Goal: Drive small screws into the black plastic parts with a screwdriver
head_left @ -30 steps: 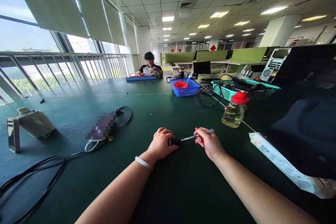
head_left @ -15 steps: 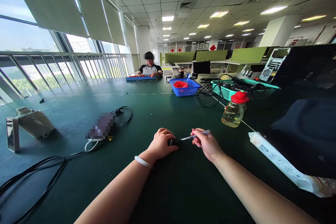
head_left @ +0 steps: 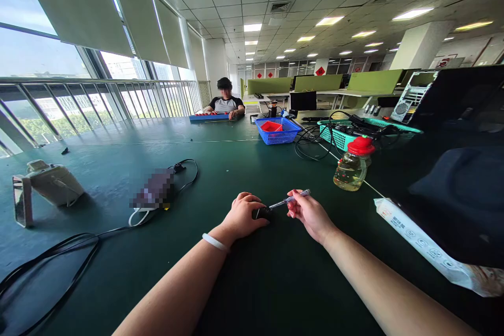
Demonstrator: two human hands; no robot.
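My left hand [head_left: 244, 214] rests on the dark green table [head_left: 244, 283], fingers curled over a small black object [head_left: 262, 213] that it pins down. A white band circles that wrist. My right hand [head_left: 307, 212] pinches a thin clear-handled screwdriver [head_left: 289, 200], whose metal tip points left into the black object. The tool tilts up to the right. Most of the black object is hidden under my left fingers.
A small bottle of yellowish liquid with a red cap [head_left: 352, 165] stands right of my hands. A white packet [head_left: 425, 249] and a dark bag [head_left: 460, 194] lie at right. Black cables [head_left: 59, 257], a white device [head_left: 49, 184], blue basket [head_left: 277, 131]. A person [head_left: 225, 101] sits at the far end.
My right hand has drawn slightly left and lifted the screwdriver's handle end, so the tool slopes more steeply. My left hand has stayed on the black object.
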